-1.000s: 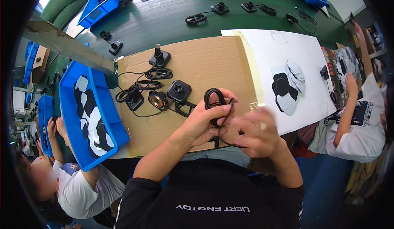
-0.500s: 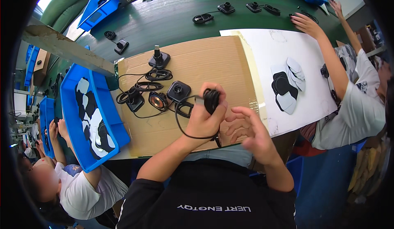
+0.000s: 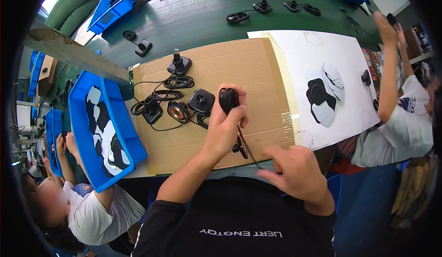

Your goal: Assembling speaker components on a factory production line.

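My left hand (image 3: 225,126) is closed round a coiled black cable (image 3: 229,99), raised over the cardboard sheet. Below that fist hangs a small dark device (image 3: 240,149), mostly hidden. From there a thin length of cable slants tautly toward my right hand (image 3: 297,172), which is blurred; its finger and thumb are bent at the cable's end. On the cardboard (image 3: 258,68) to the left lie several black square-based devices with coiled cables, among them an upright one with a metal plug (image 3: 178,66), one with a round socket (image 3: 201,101) and a round copper-coloured piece (image 3: 177,112).
At left stands a blue bin (image 3: 131,139) of black and white pads. More pads (image 3: 321,101) are piled on the white sheet (image 3: 294,50) at right. Cabled devices (image 3: 263,6) lie on the green table (image 3: 193,20). Co-workers sit on both sides, one reaching across at right.
My right hand has moved down and right, with the cable now stretched toward it. The loop that hung over my left wrist is gone. The co-worker's arm at right has drawn back.
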`<state>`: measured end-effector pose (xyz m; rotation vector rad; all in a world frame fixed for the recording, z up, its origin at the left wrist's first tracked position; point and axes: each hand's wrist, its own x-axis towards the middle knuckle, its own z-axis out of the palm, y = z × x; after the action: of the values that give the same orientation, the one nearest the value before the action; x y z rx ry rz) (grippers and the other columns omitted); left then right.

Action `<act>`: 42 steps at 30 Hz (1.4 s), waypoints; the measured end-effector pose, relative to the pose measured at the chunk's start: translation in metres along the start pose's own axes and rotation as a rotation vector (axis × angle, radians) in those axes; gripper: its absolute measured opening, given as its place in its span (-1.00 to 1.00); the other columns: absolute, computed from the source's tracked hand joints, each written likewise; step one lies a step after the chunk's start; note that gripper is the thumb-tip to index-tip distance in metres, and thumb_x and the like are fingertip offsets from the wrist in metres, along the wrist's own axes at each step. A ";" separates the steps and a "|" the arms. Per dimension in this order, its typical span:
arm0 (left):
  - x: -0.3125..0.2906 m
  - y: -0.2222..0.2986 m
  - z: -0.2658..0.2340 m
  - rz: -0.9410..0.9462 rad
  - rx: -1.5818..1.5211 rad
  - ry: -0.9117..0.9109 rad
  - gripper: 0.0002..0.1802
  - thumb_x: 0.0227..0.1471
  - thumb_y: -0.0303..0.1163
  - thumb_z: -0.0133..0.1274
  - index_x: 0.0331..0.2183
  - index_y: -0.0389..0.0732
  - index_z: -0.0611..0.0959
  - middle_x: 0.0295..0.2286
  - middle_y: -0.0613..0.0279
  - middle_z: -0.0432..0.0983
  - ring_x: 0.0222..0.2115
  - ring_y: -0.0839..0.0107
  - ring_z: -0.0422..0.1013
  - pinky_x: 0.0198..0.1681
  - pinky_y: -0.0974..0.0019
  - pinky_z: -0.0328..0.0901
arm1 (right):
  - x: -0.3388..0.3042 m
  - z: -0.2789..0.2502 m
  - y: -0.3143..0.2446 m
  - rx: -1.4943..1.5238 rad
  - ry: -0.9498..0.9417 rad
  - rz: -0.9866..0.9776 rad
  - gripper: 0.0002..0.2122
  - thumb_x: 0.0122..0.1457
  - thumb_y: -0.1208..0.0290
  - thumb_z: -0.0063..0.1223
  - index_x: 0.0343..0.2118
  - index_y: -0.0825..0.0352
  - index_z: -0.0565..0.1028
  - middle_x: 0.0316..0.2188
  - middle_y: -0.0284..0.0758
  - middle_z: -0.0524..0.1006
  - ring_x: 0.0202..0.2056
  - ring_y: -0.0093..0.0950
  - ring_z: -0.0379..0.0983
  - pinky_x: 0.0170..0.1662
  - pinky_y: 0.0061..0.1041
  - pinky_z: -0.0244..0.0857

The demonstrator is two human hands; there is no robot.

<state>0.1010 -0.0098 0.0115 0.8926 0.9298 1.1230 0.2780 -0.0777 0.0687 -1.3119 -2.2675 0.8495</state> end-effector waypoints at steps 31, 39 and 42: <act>-0.004 0.001 0.010 -0.309 0.241 -0.464 -0.95 0.07 -0.48 -0.06 -0.42 -0.19 0.49 -0.53 0.30 0.45 -0.59 0.52 0.29 -0.58 0.39 0.18 | 0.058 -0.019 0.046 -0.752 0.561 -0.301 -0.83 -0.02 0.60 0.06 -0.31 0.31 0.49 0.01 -0.26 0.39 0.20 -0.24 0.14 0.23 -0.22 0.14; -0.003 0.008 0.012 -0.129 0.782 -0.346 -0.75 0.12 -0.26 0.02 -0.52 -0.17 0.43 -0.68 0.35 0.35 -0.68 0.54 0.25 -0.63 0.43 0.16 | 0.044 -0.064 0.039 -0.172 -0.127 0.571 -0.91 -0.04 0.57 0.03 -0.43 0.31 0.43 -0.34 -0.27 0.50 -0.21 -0.32 0.41 -0.05 -0.35 0.29; 0.003 0.004 0.007 -0.482 0.309 -0.271 -0.76 0.16 -0.21 -0.02 -0.42 -0.17 0.44 -0.58 0.33 0.37 -0.68 0.59 0.21 -0.59 0.53 0.15 | 0.026 -0.062 0.057 0.546 0.083 0.236 -0.89 -0.02 0.57 0.04 -0.38 0.28 0.46 -0.41 -0.32 0.48 -0.29 -0.36 0.38 -0.14 -0.43 0.25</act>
<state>0.1069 -0.0072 0.0169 0.9728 1.0349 0.4407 0.3381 -0.0140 0.0769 -1.3250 -1.6611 1.3483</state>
